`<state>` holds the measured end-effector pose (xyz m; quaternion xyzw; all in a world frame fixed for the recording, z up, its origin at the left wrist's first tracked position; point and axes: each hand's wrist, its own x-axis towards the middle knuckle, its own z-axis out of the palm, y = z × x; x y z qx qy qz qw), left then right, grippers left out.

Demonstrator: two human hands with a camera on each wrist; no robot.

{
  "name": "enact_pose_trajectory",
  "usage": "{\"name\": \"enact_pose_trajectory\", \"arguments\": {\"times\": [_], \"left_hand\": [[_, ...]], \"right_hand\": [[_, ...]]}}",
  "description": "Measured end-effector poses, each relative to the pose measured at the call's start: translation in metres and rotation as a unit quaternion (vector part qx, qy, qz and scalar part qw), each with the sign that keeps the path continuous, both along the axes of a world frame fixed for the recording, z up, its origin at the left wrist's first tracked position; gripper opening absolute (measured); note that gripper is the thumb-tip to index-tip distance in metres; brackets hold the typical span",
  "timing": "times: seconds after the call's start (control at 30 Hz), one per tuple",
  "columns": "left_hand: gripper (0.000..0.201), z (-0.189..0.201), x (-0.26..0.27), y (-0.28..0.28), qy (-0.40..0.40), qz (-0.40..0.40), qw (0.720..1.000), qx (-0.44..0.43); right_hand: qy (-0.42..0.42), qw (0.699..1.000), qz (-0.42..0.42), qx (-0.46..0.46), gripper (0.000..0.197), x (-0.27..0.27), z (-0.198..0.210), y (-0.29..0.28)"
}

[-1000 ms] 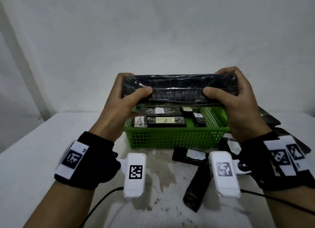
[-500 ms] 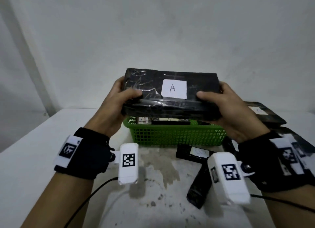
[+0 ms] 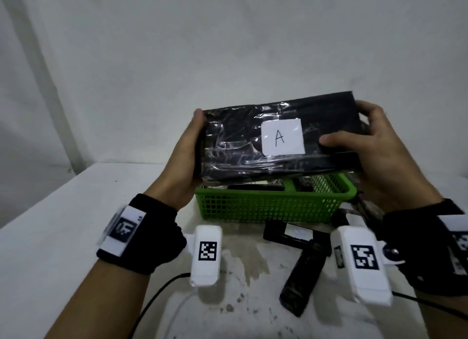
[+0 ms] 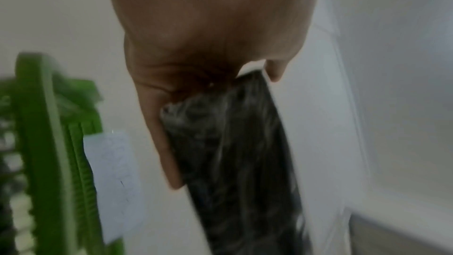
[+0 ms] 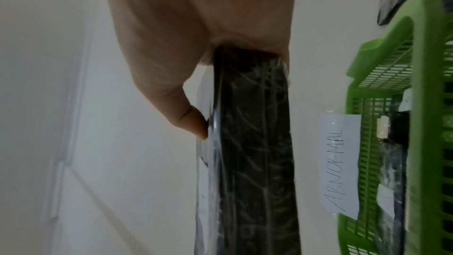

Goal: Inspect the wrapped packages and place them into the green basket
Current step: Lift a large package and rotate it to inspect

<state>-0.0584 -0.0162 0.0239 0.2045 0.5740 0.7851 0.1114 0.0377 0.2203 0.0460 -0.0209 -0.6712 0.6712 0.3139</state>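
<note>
A large black package wrapped in clear film, with a white label marked "A", hangs just above the green basket. My left hand grips its left end and my right hand grips its right end, thumb on the front face. The wrist views show the package edge-on between thumb and fingers. The green basket holds several smaller black wrapped packages; a paper tag reading "ABNORMAL" sticks to its outer wall.
Two black packages lie on the stained white table in front of the basket. More dark packages sit at the right behind my right wrist. A white wall stands close behind. Cables trail from the wrist cameras.
The package turned from edge-on to label side facing me, and tilted with its right end higher. It has dropped closer to the basket, and my left thumb has left its front face.
</note>
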Motion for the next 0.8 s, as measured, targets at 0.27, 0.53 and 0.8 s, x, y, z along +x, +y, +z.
{"name": "enact_pose_trajectory", "arguments": {"times": [0.27, 0.53, 0.8], "left_hand": [[0.08, -0.013, 0.006, -0.003, -0.11, -0.424, 0.894, 0.092], [0.068, -0.022, 0.013, 0.02, -0.115, -0.27, 0.951, 0.094], [0.059, -0.011, 0.016, 0.03, -0.077, -0.185, 0.979, 0.04]], "right_hand": [[-0.01, 0.981, 0.159, -0.109, 0.061, 0.013, 0.013, 0.004], [-0.077, 0.985, 0.001, 0.155, 0.045, -0.006, -0.013, -0.01], [-0.098, 0.938, 0.242, 0.228, 0.107, 0.01, -0.006, -0.024]]}}
